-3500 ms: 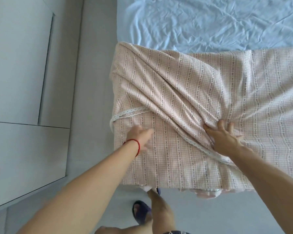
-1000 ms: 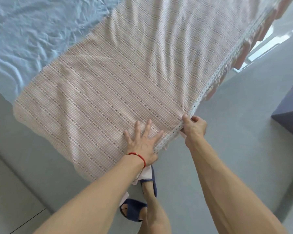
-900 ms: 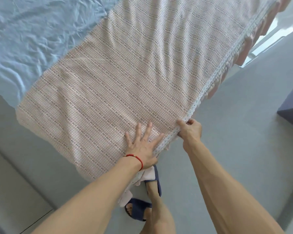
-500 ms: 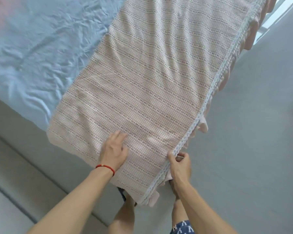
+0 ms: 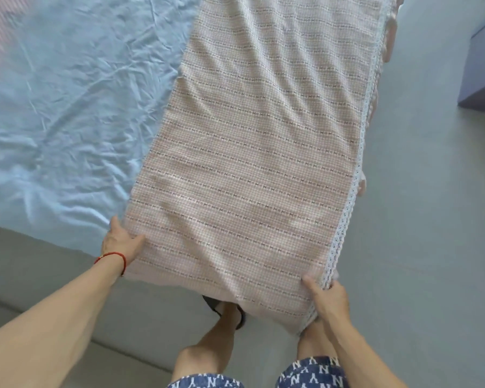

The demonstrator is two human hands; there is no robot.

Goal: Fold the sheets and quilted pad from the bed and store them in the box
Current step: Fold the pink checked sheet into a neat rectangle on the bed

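Left hand [image 5: 120, 243] and right hand [image 5: 326, 295] each pinch a sheet [image 5: 252, 152] corner; layers probably slide apart toward 12 o'clock if pulled unevenly.

pink checked sheet [image 5: 252, 175] with white lace edging, pale blue sheet [image 5: 67, 107], red wrist cord [image 5: 113, 257]

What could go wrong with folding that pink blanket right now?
The pink checked sheet is a long strip held only at its near corners by the left hand and right hand, so the far end may drag crooked. Its lace edge hangs off the bed's side and might slide toward the floor. It could also rumple the blue sheet underneath.
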